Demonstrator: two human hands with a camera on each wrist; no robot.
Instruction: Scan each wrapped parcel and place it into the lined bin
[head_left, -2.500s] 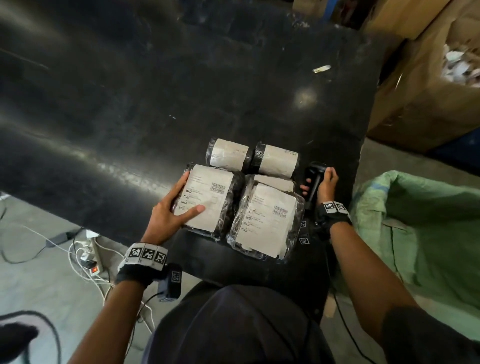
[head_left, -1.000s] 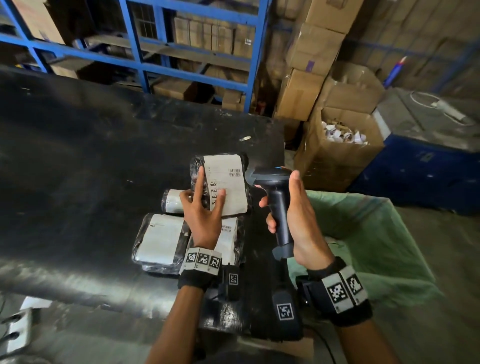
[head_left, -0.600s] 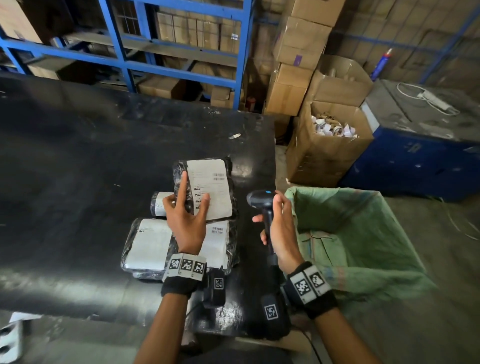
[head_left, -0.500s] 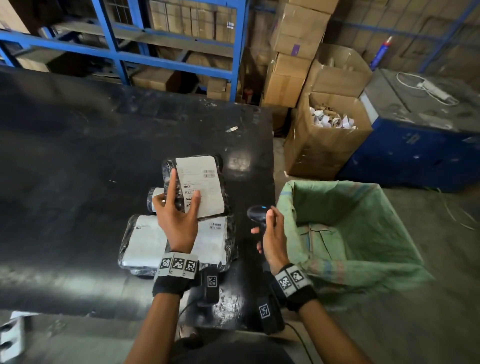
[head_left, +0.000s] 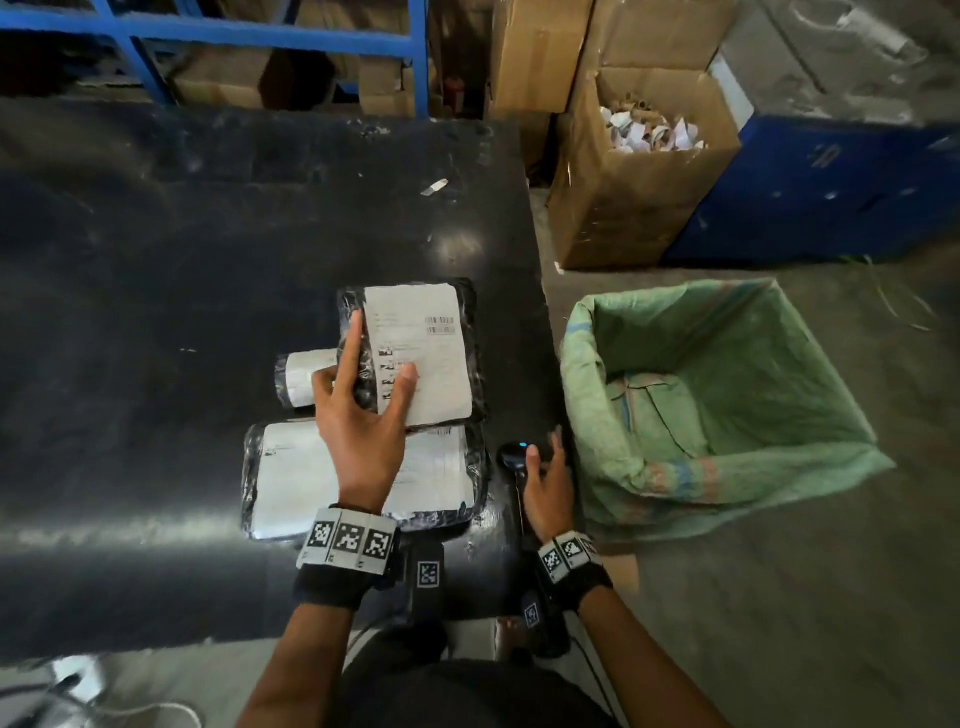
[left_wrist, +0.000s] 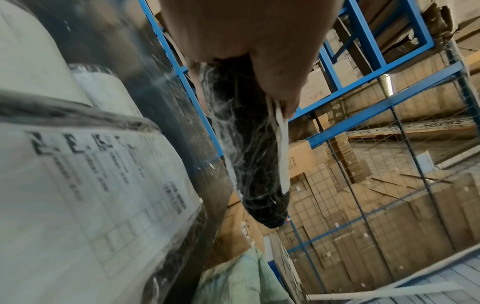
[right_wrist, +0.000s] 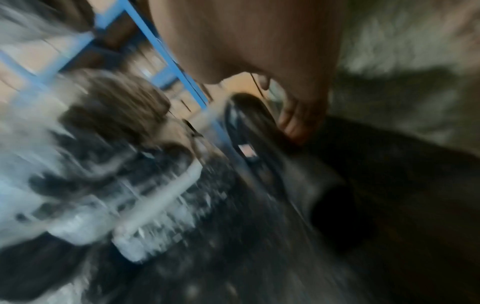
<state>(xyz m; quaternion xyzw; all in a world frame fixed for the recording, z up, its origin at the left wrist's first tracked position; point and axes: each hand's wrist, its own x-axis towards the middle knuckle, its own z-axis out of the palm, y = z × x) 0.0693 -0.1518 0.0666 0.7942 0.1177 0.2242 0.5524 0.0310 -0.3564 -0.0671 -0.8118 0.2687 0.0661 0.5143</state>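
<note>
Whereas half a second earlier the barcode scanner (head_left: 515, 456) was raised off the surface in the right hand (head_left: 545, 486), it now sits low at the right edge of the black table (head_left: 208, 234), its head pointing away from the person, and the right-hand fingers lie extended over its handle rather than wrapped round it. This lowering of the scanner suggests that the reading of the held parcel (head_left: 415, 353) is complete and that the scanner is being parked, which frees the transfer step. The parcel, wrapped in dark film with a white shipping label facing up, has stayed in the left hand (head_left: 358, 421) throughout; it is lifted slightly above the two flat parcels (head_left: 291, 478) lying side by side on the table and the rolled parcel (head_left: 306, 382) behind them. The left hand grasps the parcel at its near-left corner, the thumb pressed on the label and the index finger extended along the left edge; the left wrist view shows the thumb bearing on the label edge with the film-wrapped body below it. The left forearm reaches straight forward from the body, wrist level. The right forearm angles inward to the table edge; the right wrist view is too blurred to confirm the contact. The lined bin (head_left: 727, 395), a square container with a green woven liner, stands on the floor just beside the table's right edge. No parcel is visible inside it. The held parcel remains over the table, left of the bin.
</note>
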